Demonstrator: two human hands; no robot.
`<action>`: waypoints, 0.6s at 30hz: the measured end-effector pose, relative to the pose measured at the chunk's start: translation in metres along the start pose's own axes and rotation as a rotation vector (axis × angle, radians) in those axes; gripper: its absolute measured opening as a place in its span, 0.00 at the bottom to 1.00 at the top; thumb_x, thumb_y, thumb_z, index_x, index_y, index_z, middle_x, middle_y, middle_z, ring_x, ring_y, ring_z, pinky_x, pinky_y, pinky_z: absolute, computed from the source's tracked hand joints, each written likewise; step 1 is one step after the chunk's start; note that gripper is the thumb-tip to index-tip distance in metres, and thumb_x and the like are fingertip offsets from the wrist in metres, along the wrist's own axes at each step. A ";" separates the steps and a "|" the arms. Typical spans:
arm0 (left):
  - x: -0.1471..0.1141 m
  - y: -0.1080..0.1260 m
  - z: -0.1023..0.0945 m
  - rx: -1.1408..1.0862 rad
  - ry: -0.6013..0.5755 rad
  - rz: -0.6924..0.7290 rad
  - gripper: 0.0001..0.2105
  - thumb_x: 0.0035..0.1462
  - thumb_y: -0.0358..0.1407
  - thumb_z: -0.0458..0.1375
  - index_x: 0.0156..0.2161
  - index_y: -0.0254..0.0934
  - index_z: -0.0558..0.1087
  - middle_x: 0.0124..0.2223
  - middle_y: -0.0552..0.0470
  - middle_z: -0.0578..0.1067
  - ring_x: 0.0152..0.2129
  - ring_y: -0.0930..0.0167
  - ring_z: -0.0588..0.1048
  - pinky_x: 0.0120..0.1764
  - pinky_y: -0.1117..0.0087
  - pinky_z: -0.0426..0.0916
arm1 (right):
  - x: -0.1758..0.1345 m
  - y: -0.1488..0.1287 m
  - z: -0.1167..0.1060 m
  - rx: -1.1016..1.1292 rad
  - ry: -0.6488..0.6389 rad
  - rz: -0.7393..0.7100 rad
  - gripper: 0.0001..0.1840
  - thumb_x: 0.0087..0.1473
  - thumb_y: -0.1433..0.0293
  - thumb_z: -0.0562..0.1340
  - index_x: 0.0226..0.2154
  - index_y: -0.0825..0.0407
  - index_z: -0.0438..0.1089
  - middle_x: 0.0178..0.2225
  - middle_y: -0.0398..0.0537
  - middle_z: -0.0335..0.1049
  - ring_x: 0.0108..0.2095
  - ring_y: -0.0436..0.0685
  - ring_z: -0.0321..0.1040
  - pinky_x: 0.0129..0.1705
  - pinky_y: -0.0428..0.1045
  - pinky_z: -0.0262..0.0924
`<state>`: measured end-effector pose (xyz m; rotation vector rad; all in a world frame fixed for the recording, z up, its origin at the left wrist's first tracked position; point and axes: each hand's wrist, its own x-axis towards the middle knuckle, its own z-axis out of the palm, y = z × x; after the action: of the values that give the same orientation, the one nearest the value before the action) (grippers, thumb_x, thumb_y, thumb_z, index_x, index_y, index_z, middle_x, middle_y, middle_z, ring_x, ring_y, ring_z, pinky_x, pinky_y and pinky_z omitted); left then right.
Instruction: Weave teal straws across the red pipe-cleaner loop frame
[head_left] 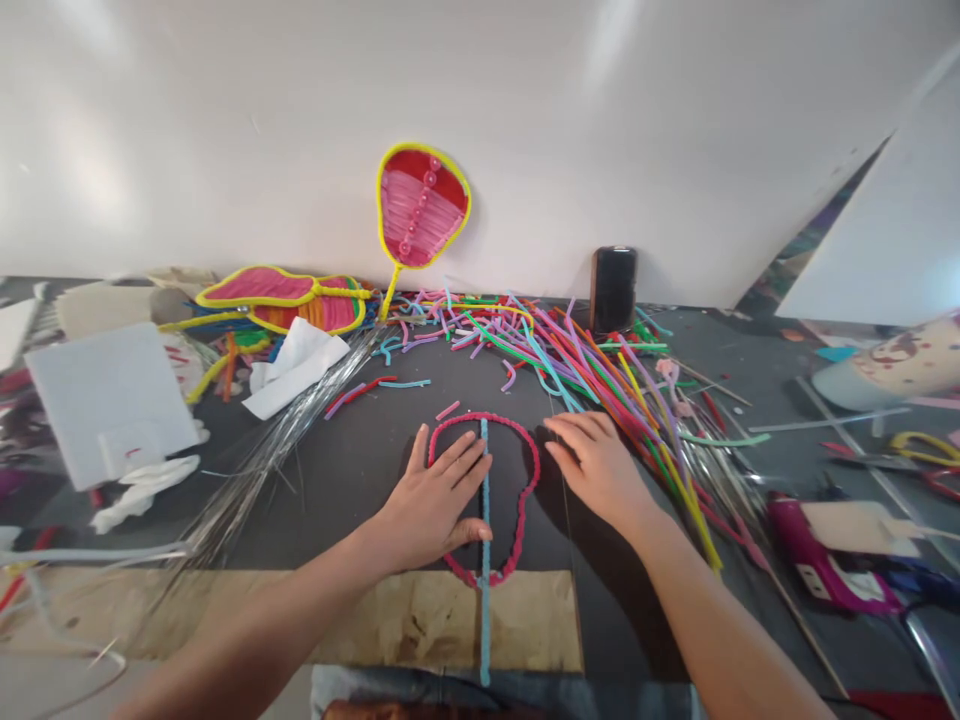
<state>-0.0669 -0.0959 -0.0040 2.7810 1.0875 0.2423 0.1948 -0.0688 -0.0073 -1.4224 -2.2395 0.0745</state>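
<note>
A fan-shaped loop of pink-red fuzzy craft stem [520, 520] lies flat on the dark table. A light-blue stem [485, 630] runs straight down its middle and sticks out below as a handle. My left hand [431, 505] rests palm down over the loop's left side, fingers spread, with fingertips and thumb touching the blue stem. Just right of the loop, my right hand [596, 465] hovers or rests low with its fingers a little apart; nothing shows in it. Near its fingertips a thin line, perhaps a wire, runs along the table.
A finished yellow-rimmed fan [424, 205] leans on the white wall, beside a phone [613, 288]. Coloured craft stems [570, 350] heap behind the loop. Wire bundles [277, 430] lie left. At right are a magenta glue gun [787, 540] and scissors [885, 460].
</note>
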 end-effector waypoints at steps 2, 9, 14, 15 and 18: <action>-0.001 0.002 -0.003 -0.054 0.008 0.022 0.31 0.58 0.56 0.42 0.59 0.38 0.60 0.60 0.41 0.63 0.61 0.59 0.54 0.58 0.44 0.22 | 0.001 -0.008 0.007 0.025 -0.062 0.004 0.16 0.58 0.68 0.53 0.47 0.48 0.68 0.41 0.51 0.71 0.45 0.62 0.62 0.47 0.58 0.61; 0.007 -0.008 -0.010 -0.147 0.274 -0.243 0.13 0.62 0.35 0.47 0.48 0.38 0.70 0.50 0.47 0.74 0.54 0.65 0.64 0.58 0.53 0.48 | 0.002 -0.015 0.017 0.039 -0.112 0.074 0.15 0.57 0.65 0.56 0.45 0.52 0.69 0.38 0.52 0.72 0.41 0.62 0.65 0.45 0.57 0.62; 0.022 -0.017 -0.012 -0.145 0.249 -0.362 0.14 0.57 0.34 0.52 0.49 0.39 0.70 0.51 0.47 0.73 0.50 0.63 0.67 0.49 0.56 0.62 | 0.011 -0.027 0.018 0.111 -0.155 0.052 0.13 0.54 0.73 0.55 0.42 0.51 0.70 0.37 0.50 0.72 0.41 0.60 0.68 0.44 0.55 0.63; 0.026 -0.018 -0.013 -0.156 0.221 -0.357 0.14 0.57 0.33 0.53 0.49 0.39 0.70 0.51 0.47 0.73 0.50 0.62 0.68 0.49 0.56 0.63 | 0.013 -0.029 0.016 0.163 -0.144 0.050 0.14 0.53 0.74 0.55 0.41 0.50 0.70 0.37 0.49 0.72 0.40 0.58 0.69 0.43 0.53 0.64; 0.038 -0.021 -0.018 -0.275 0.131 -0.315 0.14 0.57 0.31 0.51 0.47 0.40 0.72 0.46 0.50 0.76 0.46 0.64 0.71 0.49 0.59 0.64 | 0.016 -0.036 0.010 0.311 -0.104 0.076 0.14 0.52 0.74 0.54 0.41 0.50 0.70 0.36 0.48 0.72 0.37 0.55 0.70 0.41 0.51 0.65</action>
<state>-0.0569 -0.0536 0.0135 2.3429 1.3845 0.4987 0.1545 -0.0690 0.0006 -1.3568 -2.1399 0.5099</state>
